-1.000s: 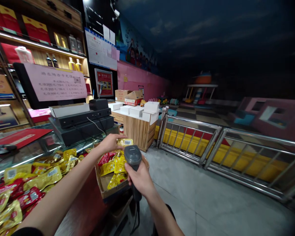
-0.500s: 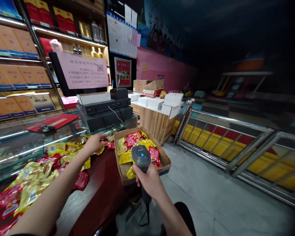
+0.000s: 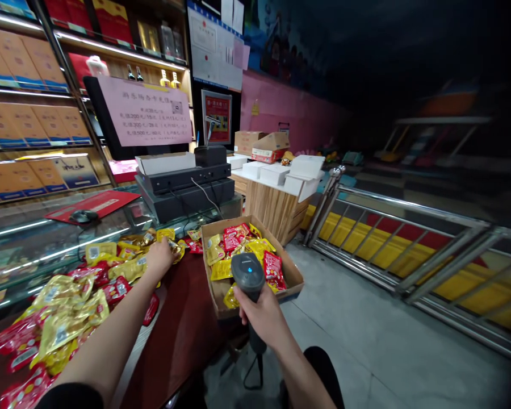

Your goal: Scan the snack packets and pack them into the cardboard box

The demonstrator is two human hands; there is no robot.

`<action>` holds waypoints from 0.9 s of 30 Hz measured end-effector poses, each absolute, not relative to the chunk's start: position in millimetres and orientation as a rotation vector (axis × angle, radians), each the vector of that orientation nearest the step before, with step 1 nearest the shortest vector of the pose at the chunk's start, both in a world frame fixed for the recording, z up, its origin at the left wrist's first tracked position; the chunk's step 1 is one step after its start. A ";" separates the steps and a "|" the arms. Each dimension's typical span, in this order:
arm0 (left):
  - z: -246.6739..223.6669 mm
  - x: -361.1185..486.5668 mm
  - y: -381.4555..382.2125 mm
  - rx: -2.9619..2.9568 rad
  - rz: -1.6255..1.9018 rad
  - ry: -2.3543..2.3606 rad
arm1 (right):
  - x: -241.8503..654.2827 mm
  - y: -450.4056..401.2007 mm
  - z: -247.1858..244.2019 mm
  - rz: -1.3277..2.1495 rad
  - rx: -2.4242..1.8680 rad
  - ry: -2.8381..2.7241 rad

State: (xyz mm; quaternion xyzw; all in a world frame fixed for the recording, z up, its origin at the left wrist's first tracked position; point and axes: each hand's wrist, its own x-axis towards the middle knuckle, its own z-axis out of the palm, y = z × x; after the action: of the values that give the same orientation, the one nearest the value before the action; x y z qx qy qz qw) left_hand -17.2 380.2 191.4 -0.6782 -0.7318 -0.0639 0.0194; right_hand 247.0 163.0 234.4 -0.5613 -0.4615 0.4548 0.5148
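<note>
In my right hand (image 3: pixel 262 315) is a dark handheld barcode scanner (image 3: pixel 247 274), its blue light lit, my fingers wrapped round the handle. It hovers over the near side of an open cardboard box (image 3: pixel 213 289) that holds red and yellow snack packets (image 3: pixel 275 270). My left hand (image 3: pixel 159 260) is at the far right end of a spread of similar packets on the counter, its fingers curled onto a yellow snack packet (image 3: pixel 165 233). The fingertips are partly hidden behind the hand. Closer to me on the left lies a heap of gold and red packets (image 3: pixel 62 318).
Behind the packets runs a glass counter (image 3: pixel 8 241) with a mouse (image 3: pixel 83 216) on a red mat (image 3: pixel 111 203). A black cash-register unit (image 3: pixel 187 196) stands behind the box. To the right is a metal railing (image 3: pixel 409 221); shelves of boxed goods (image 3: pixel 38 125) rise at left.
My left hand has moved left and a little nearer, from beside the box's edge to the yellow packet, and its fingers have curled. My right hand still holds the scanner over the box.
</note>
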 end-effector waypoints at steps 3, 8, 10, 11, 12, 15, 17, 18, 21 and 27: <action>187.2 -14.1 380.5 -2.056 -0.225 -2.226 | 250.5 162.5 234.5 1.090 -1.347 -1.089; 186.0 -15.3 380.3 -2.078 -0.331 -2.282 | 252.5 159.8 234.0 1.086 -1.340 -1.085; 188.8 -16.9 379.4 -2.131 -0.399 -2.345 | 253.1 158.2 234.0 1.086 -1.330 -1.073; 191.3 -17.0 378.2 -2.149 -0.459 -2.382 | 253.7 157.4 234.1 1.085 -1.325 -1.062; 194.6 -16.1 376.3 -2.164 -0.549 -2.421 | 254.4 156.6 234.4 1.082 -1.323 -1.051; 209.1 -3.6 365.9 -2.271 -1.058 -2.489 | 257.2 154.2 236.1 1.075 -1.320 -1.050; 221.3 15.8 355.1 -2.423 -1.525 -2.391 | 259.0 152.6 237.5 1.062 -1.311 -1.068; 227.4 28.9 348.8 -2.521 -1.743 -2.292 | 259.7 151.8 238.1 1.053 -1.306 -1.077; 242.5 76.6 328.2 -2.772 -2.201 -2.029 | 261.7 149.4 240.1 1.030 -1.294 -1.093; 253.2 165.2 295.5 -3.113 -2.599 -1.676 | 269.4 146.8 252.7 0.976 -1.295 -1.037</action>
State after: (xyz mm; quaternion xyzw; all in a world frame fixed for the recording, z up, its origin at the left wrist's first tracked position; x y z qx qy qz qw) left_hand 165.2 295.5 253.2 -0.5760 -0.3101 -0.4809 -0.5838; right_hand 269.4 146.8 252.7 -0.5522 -0.4421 0.4160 0.5715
